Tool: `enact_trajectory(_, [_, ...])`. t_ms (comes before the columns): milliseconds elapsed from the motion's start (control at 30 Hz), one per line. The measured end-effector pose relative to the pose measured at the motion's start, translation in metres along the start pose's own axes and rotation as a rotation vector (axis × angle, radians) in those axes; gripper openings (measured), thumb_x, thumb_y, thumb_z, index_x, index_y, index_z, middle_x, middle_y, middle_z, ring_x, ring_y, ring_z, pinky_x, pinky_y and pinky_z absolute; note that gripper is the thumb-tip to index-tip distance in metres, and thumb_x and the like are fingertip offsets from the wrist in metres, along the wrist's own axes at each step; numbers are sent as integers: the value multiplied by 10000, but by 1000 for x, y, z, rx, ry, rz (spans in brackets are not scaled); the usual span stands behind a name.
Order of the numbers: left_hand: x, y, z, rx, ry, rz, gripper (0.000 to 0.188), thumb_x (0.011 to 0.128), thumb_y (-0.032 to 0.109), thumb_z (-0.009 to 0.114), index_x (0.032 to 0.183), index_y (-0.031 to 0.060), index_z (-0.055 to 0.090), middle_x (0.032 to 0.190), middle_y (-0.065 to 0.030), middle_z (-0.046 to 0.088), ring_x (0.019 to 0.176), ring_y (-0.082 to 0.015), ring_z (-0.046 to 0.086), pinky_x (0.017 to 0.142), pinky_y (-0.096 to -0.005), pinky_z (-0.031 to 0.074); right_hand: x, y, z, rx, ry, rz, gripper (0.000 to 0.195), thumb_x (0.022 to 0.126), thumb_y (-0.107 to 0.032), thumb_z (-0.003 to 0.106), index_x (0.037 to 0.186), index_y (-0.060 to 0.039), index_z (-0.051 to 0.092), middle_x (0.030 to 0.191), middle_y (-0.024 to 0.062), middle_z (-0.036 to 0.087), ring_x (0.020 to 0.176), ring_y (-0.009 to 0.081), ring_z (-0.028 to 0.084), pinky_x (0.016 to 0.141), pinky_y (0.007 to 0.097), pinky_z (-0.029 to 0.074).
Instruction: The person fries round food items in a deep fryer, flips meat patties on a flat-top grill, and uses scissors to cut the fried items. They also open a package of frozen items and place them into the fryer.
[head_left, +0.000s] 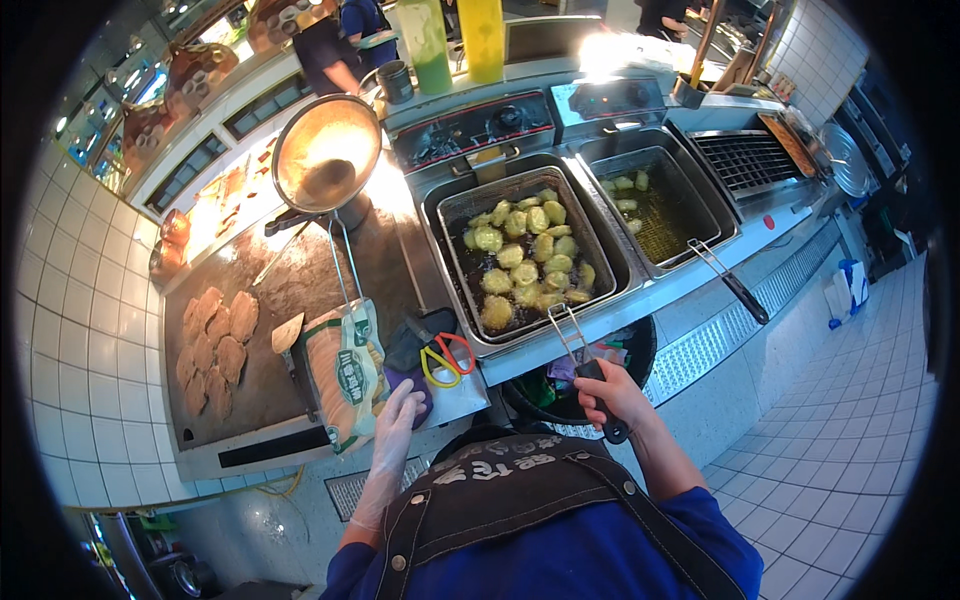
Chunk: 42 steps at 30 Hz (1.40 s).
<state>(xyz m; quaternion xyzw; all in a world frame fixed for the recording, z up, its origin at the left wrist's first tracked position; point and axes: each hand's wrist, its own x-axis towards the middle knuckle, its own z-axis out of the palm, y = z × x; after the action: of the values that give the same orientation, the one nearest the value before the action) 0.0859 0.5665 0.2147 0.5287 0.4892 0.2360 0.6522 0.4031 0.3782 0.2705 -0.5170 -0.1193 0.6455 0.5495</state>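
Note:
My right hand (616, 396) is closed around the black handle of a wire fryer basket (525, 319). That basket sits in the left fryer well, with many browned, crinkle-cut potato slices (512, 256) in dark, bubbling oil. On my left hand (397, 420) is a clear plastic glove. Its fingers are extended beside a purple cloth (407, 394) and the edge of a plastic food bag (341, 379), and I see nothing held in it. Scissors (448, 360) with red and yellow handles lie just beyond the cloth.
Browned meat pieces (217, 341) and a spatula (289, 341) rest on the griddle (277, 262). A round strainer (328, 154) stands behind them. The right fryer (660, 202) holds another basket, its handle (742, 296) jutting over the front edge. A bin (637, 352) stands underneath.

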Motion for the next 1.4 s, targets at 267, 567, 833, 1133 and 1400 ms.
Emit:
enact_trajectory(267, [54, -57, 20, 620, 208, 293, 609, 891, 243, 619, 1398, -27, 419, 1150, -197, 605, 1014, -295, 604, 915, -350, 471, 27, -12, -7, 1, 30, 74, 130, 961, -135, 562, 991, -51, 468, 653, 46, 530, 421, 126, 513, 367, 276, 462])
enact_trajectory(567, [94, -27, 48, 1196, 234, 82, 811, 792, 231, 620, 1447, -92, 265, 954, -208, 640, 822, -354, 672, 765, -441, 536, 26, -10, -10, -183, 67, 1, 168, 954, -126, 571, 1070, -25, 503, 699, 90, 602, 452, 162, 560, 403, 298, 488])
enact_trajectory(833, [111, -35, 17, 206, 136, -34, 558, 852, 183, 563, 1355, -42, 480, 1001, -176, 670, 850, -223, 654, 776, -325, 497, 28, -9, -16, 76, -6, 124, 140, 933, -106, 587, 1030, -28, 523, 659, 42, 540, 429, 119, 485, 398, 272, 448])
enact_trajectory(1133, [59, 6, 22, -64, 155, 22, 531, 962, 112, 500, 1448, -29, 337, 799, -27, 537, 633, -64, 482, 540, -201, 398, 3, 16, -8, 10, -13, 2, 164, 884, -78, 627, 946, -31, 482, 612, 21, 481, 395, 122, 480, 360, 286, 432])
enact_trajectory(1400, [43, 22, 16, -173, 153, 87, 539, 974, 119, 490, 1461, -25, 310, 767, -9, 506, 575, -47, 423, 489, -186, 348, -17, 10, -5, -32, -24, -53, 162, 873, -58, 626, 940, -17, 484, 603, 46, 508, 390, 126, 478, 364, 272, 413])
